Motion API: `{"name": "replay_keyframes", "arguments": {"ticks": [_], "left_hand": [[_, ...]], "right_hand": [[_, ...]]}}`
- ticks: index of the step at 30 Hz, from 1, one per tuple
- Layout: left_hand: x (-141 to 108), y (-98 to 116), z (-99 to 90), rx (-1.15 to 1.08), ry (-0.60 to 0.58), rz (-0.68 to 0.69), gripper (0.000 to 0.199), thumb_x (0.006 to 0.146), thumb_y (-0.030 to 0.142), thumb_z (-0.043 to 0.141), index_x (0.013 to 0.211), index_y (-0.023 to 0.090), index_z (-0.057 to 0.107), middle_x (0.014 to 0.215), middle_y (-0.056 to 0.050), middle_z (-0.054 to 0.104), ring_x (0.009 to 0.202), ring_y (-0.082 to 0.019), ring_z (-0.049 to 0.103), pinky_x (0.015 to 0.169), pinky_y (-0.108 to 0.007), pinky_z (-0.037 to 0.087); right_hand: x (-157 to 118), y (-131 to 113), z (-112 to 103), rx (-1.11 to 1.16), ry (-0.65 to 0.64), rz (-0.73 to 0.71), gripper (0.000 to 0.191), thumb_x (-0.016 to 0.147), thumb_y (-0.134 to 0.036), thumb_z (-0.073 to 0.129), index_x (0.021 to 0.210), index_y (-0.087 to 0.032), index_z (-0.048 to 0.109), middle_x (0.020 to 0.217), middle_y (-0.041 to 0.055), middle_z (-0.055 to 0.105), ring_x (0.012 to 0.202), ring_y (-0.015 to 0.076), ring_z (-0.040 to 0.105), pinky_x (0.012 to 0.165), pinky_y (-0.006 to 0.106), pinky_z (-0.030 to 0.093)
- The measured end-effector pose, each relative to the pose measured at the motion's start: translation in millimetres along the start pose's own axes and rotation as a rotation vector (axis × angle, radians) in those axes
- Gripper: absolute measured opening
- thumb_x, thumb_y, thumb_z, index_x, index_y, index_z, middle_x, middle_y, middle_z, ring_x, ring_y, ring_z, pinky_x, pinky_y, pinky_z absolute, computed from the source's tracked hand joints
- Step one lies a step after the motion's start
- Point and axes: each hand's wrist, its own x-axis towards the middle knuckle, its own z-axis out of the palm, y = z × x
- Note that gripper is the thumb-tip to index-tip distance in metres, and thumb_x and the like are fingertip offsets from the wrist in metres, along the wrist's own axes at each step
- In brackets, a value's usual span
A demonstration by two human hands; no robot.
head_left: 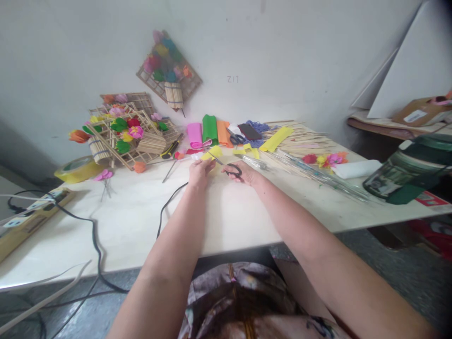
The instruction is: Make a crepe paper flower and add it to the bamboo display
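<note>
- Two arms reach over the near edge of the table (236, 216), leaving both hands around mid-depth, seemingly so that the cutting stays within easy view.
- The left hand (199, 174) has its fingertips together on a piece of yellow paper (216, 150), probably to steady it beside the blades.
- The right hand (247, 174) is closed on the handles of black-handled scissors (239, 168), tips pointing left towards that paper; whether the blades are apart I cannot tell.
- By the left edge lies a power strip (37, 213), its cables hanging over the near edge, perhaps to keep them off the middle.
- A green-lidded bottle (391, 172) stands near the right edge, apart from the hands.
- A tape roll (79, 170) lies flat towards the far left corner, just beside stacked lattice panels with paper flowers (122, 129).
- Along the far edge, paper rolls in pink (194, 135), green (209, 131) and orange (223, 133) sit side by side, likely so colours are quick to pick.
- Thin sticks (303, 137) fan out right of them, within the right arm's reach.
- Beyond the far edge, a flowered lattice (173, 96) is up against the wall, possibly for display.
</note>
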Motion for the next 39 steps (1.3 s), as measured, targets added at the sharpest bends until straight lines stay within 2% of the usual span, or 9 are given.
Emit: {"name": "replay_keyframes", "arguments": {"ticks": [9,23,32,39], "left_hand": [[0.6,0.5,-0.7,-0.007,0.014,-0.003,0.017,0.058,0.012,0.076,0.068,0.010,0.062,0.067,-0.004,0.065,0.062,-0.012,0.063,0.073,-0.027,0.052],[1.5,0.5,-0.8,0.015,0.034,-0.011,0.020,0.057,0.015,0.076,0.070,0.011,0.061,0.067,-0.004,0.065,0.065,-0.012,0.063,0.073,-0.027,0.052],[0.5,0.9,-0.6,0.000,0.018,-0.003,0.017,0.058,0.014,0.075,0.070,0.011,0.063,0.066,-0.003,0.064,0.063,-0.011,0.061,0.070,-0.024,0.051],[1.9,-0.8,-1.6,-0.007,0.011,0.007,0.021,0.057,0.016,0.077,0.072,0.011,0.062,0.068,-0.004,0.064,0.068,-0.013,0.063,0.076,-0.029,0.052]], "right_hand": [[3.0,3.0,1.3,0.000,0.022,-0.016,0.026,0.079,-0.035,0.063,0.079,-0.009,0.062,0.043,-0.0070,0.044,0.032,0.0017,0.029,0.030,0.015,0.018],[2.8,1.9,6.5,-0.094,0.071,-0.005,0.026,0.072,-0.035,0.069,0.069,-0.013,0.058,0.042,-0.0075,0.044,0.031,0.0019,0.031,0.029,0.015,0.014],[0.7,-1.4,8.3,-0.066,0.073,0.015,0.024,0.076,-0.034,0.066,0.077,-0.010,0.062,0.043,-0.0073,0.045,0.031,0.0019,0.030,0.030,0.015,0.017],[1.6,0.6,7.0,-0.069,0.061,0.017,0.024,0.076,-0.034,0.066,0.078,-0.010,0.062,0.044,-0.0071,0.045,0.031,0.0018,0.031,0.029,0.015,0.017]]}}
